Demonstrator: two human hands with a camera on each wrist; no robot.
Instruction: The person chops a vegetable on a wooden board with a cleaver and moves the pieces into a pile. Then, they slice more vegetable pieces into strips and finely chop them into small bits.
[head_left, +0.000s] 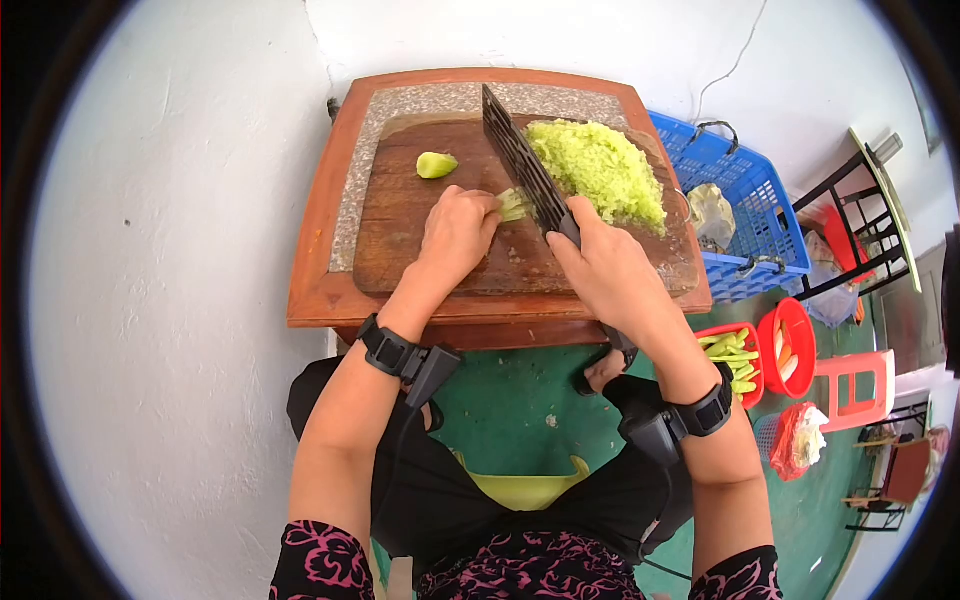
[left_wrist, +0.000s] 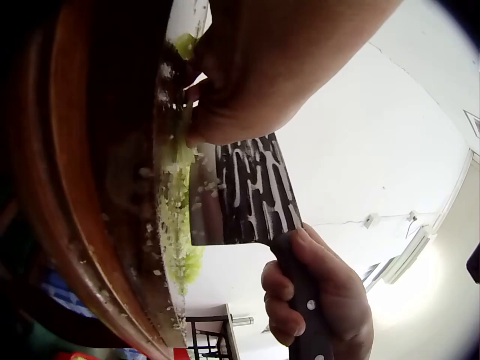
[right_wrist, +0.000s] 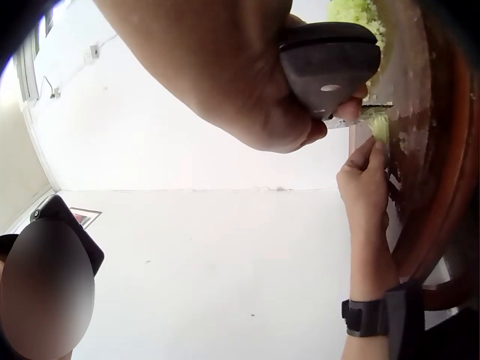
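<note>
My right hand point(head_left: 612, 268) grips the black handle of a cleaver point(head_left: 527, 160), its fingers wrapped round it in the left wrist view. The dark, patterned blade point(left_wrist: 259, 187) stands on edge over a wooden chopping board point(head_left: 395, 240). Just left of the blade, my left hand point(head_left: 458, 232) holds a small bunch of pale green vegetable strips point(right_wrist: 380, 127) against the board, fingertips close to the steel. To the blade's right lies a large heap of finely chopped green vegetable point(head_left: 600, 172). One uncut green chunk point(head_left: 436, 165) sits at the board's upper left.
The board rests on a small wooden table point(head_left: 310, 270) beside a white wall. At the right stand a blue plastic basket point(head_left: 735, 160), a red tray of green vegetables point(head_left: 728, 360), a red bowl point(head_left: 768, 340) and a red stool point(head_left: 855, 390). Wet bits dot the board.
</note>
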